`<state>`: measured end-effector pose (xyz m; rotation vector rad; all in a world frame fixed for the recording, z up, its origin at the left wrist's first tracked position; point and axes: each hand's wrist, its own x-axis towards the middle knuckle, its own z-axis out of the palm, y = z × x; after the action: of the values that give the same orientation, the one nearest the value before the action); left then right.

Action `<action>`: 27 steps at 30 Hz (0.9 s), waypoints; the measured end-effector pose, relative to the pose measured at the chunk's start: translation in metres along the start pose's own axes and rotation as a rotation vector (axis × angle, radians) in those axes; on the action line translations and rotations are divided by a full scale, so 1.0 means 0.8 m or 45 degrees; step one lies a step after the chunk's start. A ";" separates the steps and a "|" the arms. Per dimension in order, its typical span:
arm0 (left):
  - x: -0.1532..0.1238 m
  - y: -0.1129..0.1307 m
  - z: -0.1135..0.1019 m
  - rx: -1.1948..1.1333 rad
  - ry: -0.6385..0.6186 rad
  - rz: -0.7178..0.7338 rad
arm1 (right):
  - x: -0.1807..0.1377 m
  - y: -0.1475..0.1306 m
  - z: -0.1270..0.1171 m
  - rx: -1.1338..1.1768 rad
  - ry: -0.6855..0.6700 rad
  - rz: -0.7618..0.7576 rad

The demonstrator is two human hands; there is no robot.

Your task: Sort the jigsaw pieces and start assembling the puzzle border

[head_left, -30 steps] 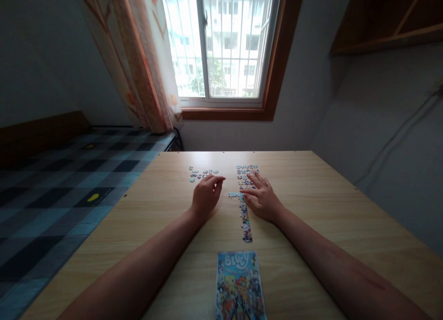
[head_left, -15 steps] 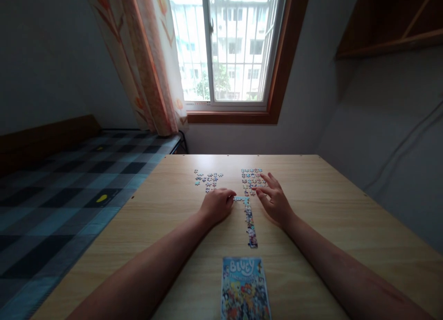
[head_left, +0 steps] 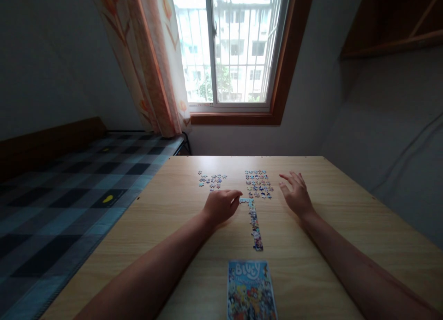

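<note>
My left hand (head_left: pixel 222 205) rests on the table with its fingers bent together at the left end of a joined jigsaw strip (head_left: pixel 256 225). Whatever lies between those fingertips is hidden. The strip has a short light-blue arm at its top and a long multicoloured part running toward me. To the right, my right hand (head_left: pixel 295 194) hovers open with fingers apart and nothing in them. It is beside a block of loose jigsaw pieces (head_left: pixel 259 184) laid out in rows. More loose pieces (head_left: pixel 216 178) are scattered beyond my left hand.
A picture card or box lettered "BLUEY" (head_left: pixel 252 290) lies at the near side of the wooden table (head_left: pixel 332 246). Left of the table stands a bed with a checked cover (head_left: pixel 86 191). A window (head_left: pixel 242 52) with a curtain (head_left: pixel 148 62) is behind.
My right hand has moved right, away from the rows of loose pieces, uncovering them. My left hand stays by the strip's end. The view has shifted slightly.
</note>
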<state>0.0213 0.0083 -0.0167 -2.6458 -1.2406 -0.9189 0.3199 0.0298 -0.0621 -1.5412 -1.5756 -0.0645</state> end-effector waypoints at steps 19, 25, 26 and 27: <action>0.006 -0.128 -0.020 0.409 -0.251 -0.937 | 0.018 0.079 -0.007 -0.324 0.003 0.360; 0.006 -0.132 -0.023 0.448 -0.244 -0.976 | 0.020 0.076 -0.010 -0.353 -0.020 0.376; 0.005 -0.131 -0.026 0.462 -0.235 -0.993 | 0.020 0.075 -0.011 -0.371 -0.028 0.371; 0.004 -0.130 -0.028 0.477 -0.230 -1.012 | 0.020 0.074 -0.011 -0.388 -0.038 0.363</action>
<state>-0.0629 0.0732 -0.0146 -1.9629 -2.3089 -0.4179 0.3766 0.0501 -0.0784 -1.9998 -1.3998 -0.1270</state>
